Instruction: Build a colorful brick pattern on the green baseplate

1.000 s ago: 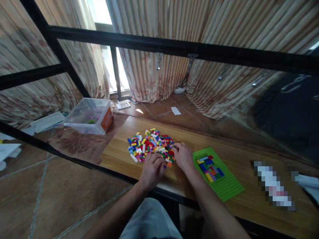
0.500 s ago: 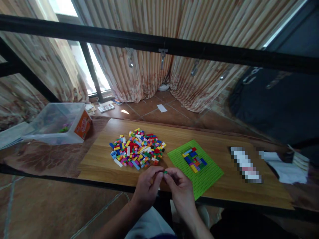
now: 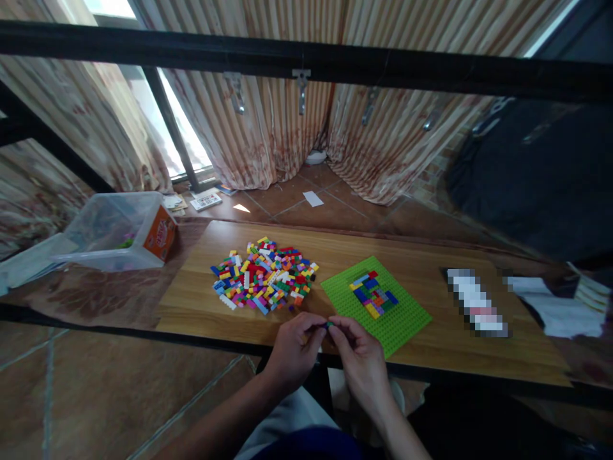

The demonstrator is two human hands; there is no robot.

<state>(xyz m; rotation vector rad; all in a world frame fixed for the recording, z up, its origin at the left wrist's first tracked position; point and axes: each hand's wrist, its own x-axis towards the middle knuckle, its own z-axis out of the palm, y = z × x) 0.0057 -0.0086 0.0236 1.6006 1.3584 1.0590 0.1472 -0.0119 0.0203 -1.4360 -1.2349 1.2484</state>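
My left hand and my right hand meet fingertip to fingertip above the front edge of the wooden board. Pinched between them is a small toy brick piece, part green and part dark; the fingers cover most of it. Behind my right hand, a green studded baseplate lies turned at an angle. Joined bricks in blue, yellow, red and other colours sit near its middle. Left of the plate spreads a pile of loose toy bricks in mixed colours.
The wooden board rests on a cloth-covered table. A clear plastic bin with an orange label stands at the left. To the right lie a blurred-out object and white papers. A dark metal bar with clips crosses above.
My head view has shifted slightly. Both hands have moved a little to the right relative to the board, still pinching the small piece; a dark part now shows beside the green.
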